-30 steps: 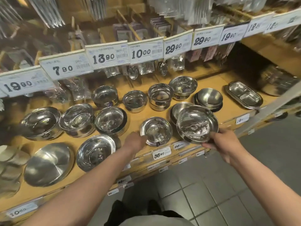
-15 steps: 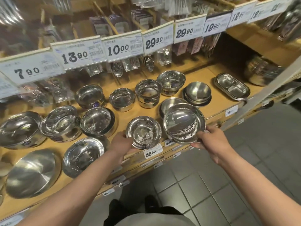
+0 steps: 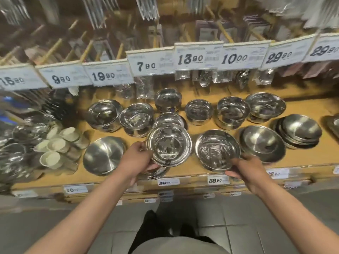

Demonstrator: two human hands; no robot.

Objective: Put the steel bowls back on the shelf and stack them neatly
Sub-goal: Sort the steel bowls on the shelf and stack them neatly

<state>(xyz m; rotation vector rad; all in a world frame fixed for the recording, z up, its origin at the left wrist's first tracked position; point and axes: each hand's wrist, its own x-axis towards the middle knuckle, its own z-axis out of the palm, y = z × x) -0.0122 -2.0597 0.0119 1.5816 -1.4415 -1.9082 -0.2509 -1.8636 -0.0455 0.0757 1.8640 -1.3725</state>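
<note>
1. While both arms reach to the shelf (image 3: 183, 173) in the head view, the left hand (image 3: 136, 158) curls round the near-left rim of a shallow steel bowl (image 3: 168, 143), thumb on the rim and fingers under it, holding it just above a stack (image 3: 157, 172) at the shelf's front edge.
2. The right hand (image 3: 247, 171) pinches the near-right rim of a second bowl (image 3: 217, 150), which sits low at the shelf's front; whether it rests on the wood or is slightly lifted I cannot tell.
3. Both held bowls are side by side, close but apart, in front of rows of other bowls; a matte bowl (image 3: 262, 143) lies just right of the second one.
4. Price tags (image 3: 190, 56) hang over the back row, and white cups (image 3: 55, 145) lie heaped at the far left.
5. Judged by their look, these bowls are light, rigid and thin-walled, polished and so slippery; they will not break but may dent, clatter or slide.
6. The rolled rim is the best hold, thumb above and fingers below, as both hands have it now.
7. Nesting likely needs the bowl level and centred over its stack, or it will sit tilted.
</note>
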